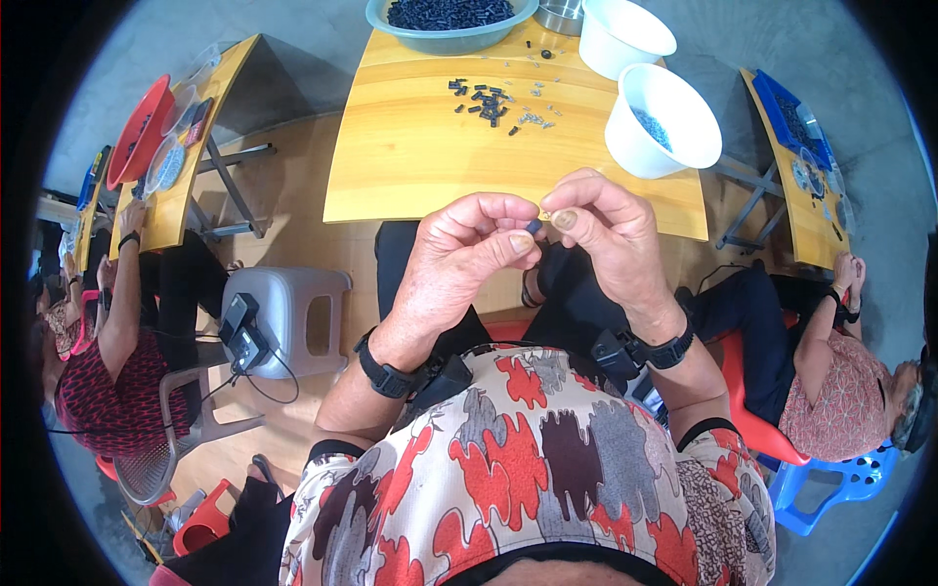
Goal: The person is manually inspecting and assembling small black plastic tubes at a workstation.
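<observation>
My left hand [474,244] pinches a small dark blue-black plastic piece [533,226] between thumb and fingertips. Close against it, my right hand [608,232] is closed on a tiny yellowish, brass-like piece [545,216]. Both hands meet in the air just off the table's near edge, above my lap; whether the two pieces touch is too small to tell. Beyond them, on the wooden table [410,176], lies a loose group of short black plastic pieces [486,103]. Beside that, several tiny pale, clear-looking bits [534,120] are scattered.
A pale blue-green basin [445,41] of black pieces stands at the table's far side. White tubs [635,39] stand at the right; the nearer white tub [689,122] holds small blue bits. Other people work at side tables. A grey stool [283,313] carries a black device at left.
</observation>
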### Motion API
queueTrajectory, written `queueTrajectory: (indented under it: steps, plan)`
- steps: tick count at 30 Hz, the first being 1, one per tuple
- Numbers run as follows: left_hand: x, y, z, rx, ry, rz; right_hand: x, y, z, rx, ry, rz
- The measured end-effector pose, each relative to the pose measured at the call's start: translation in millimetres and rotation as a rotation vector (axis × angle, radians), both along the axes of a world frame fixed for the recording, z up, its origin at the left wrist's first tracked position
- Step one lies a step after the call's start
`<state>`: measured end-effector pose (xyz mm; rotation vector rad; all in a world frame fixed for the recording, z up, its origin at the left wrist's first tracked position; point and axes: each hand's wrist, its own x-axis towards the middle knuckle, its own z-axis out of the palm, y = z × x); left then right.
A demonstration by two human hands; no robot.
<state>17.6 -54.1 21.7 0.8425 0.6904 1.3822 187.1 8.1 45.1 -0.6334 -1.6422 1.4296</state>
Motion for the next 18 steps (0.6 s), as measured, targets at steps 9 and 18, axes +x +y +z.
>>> queueTrajectory:
  steps: [9, 18]
  plan:
    - [2.0, 1.0, -2.3, 0.018, 0.005, 0.006, -0.2, 0.3, -2.8, -0.017, 0.045, 0.035]
    - [3.2, 2.8, -7.0, 0.002, -0.065, -0.020, 0.9, -1.3, -5.1, 0.030, -0.001, 0.047]
